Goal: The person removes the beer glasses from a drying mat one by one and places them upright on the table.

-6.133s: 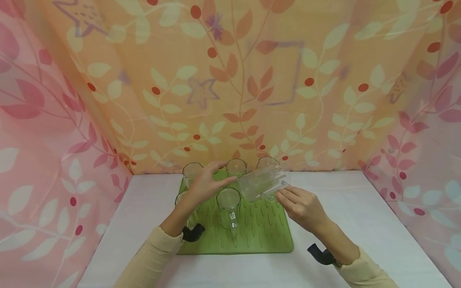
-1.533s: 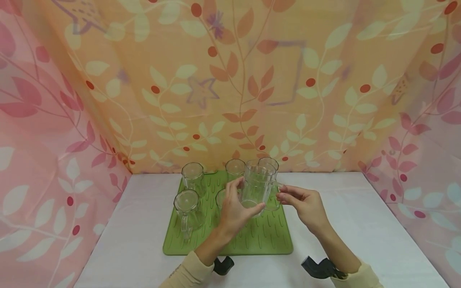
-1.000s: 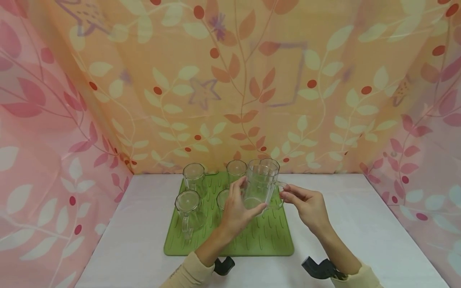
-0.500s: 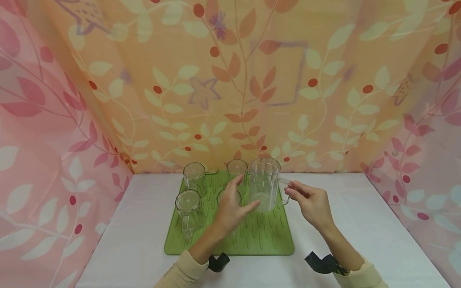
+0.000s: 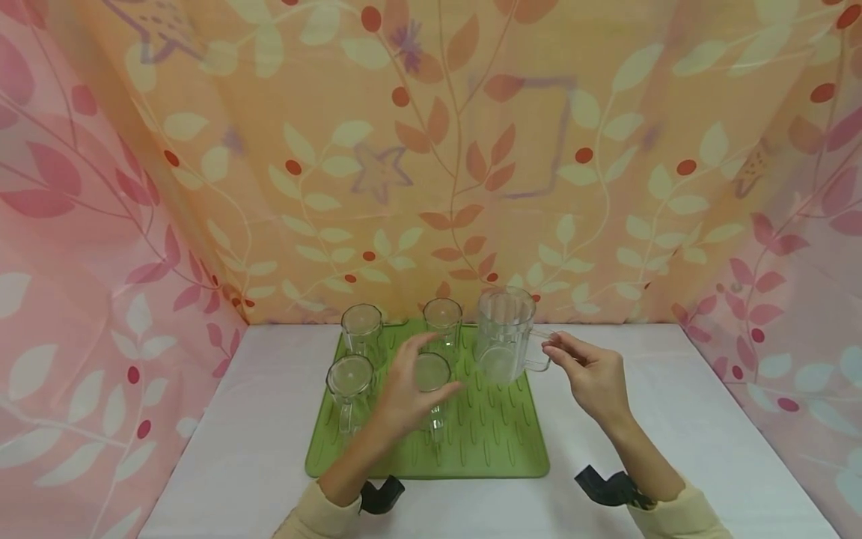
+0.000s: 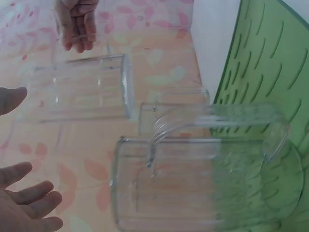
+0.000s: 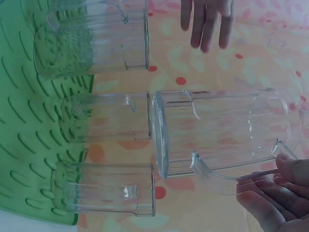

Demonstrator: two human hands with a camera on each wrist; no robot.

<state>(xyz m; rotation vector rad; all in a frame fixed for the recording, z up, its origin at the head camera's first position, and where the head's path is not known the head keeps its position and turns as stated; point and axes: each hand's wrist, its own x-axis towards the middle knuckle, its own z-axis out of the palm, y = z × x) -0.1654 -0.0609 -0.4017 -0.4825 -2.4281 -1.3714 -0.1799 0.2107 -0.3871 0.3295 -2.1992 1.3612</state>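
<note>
My right hand (image 5: 589, 378) pinches the handle of a clear glass mug (image 5: 501, 355), which hangs over the back right of a green ridged mat (image 5: 485, 449). The right wrist view shows fingers and thumb on the handle of this mug (image 7: 222, 130). My left hand (image 5: 407, 393) is apart from it, thumb and fingers spread, in front of the front middle mug (image 5: 434, 370). In the left wrist view, the left fingers (image 6: 31, 195) touch nothing. Behind the held mug, another mug (image 7: 106, 188) is mostly hidden in the head view.
More glass mugs stand on the mat: one at back left (image 5: 362, 322), one at front left (image 5: 350, 378) and one at back middle (image 5: 442, 318). A white tabletop (image 5: 640, 389) surrounds the mat. Patterned cloth (image 5: 431, 224) rises behind it.
Earlier, the right hand held a mug tilted over the mat. Both hands then held one upright. Now the left hand has let go and drawn left, while the right has moved the mug rightward and back.
</note>
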